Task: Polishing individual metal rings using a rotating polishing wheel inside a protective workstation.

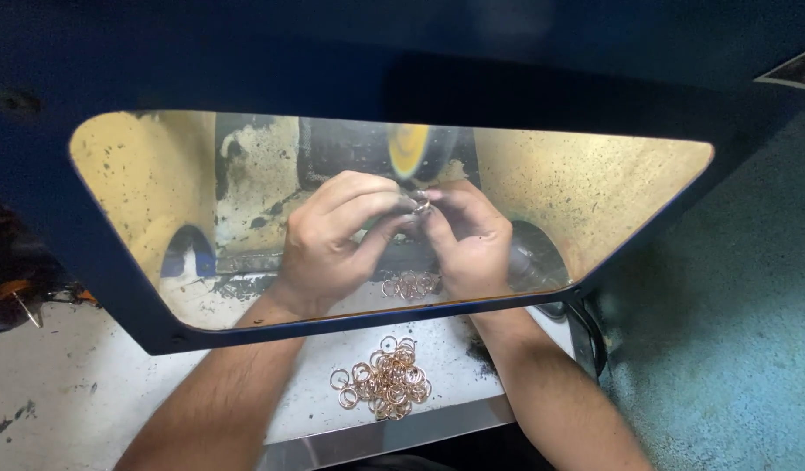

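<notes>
Seen through a clear window in a dark blue hood, my left hand and my right hand meet fingertip to fingertip. Together they pinch a small metal ring just below a yellow spinning wheel. On the white bench, between my forearms, a heap of several copper-coloured rings lies outside the hood. A smaller heap of rings lies behind the window, under my hands.
The hood's yellowish stained inner walls close in both sides of the wheel. A dark hose runs down at the right. The bench's metal front edge is near me. A teal rough surface lies to the right.
</notes>
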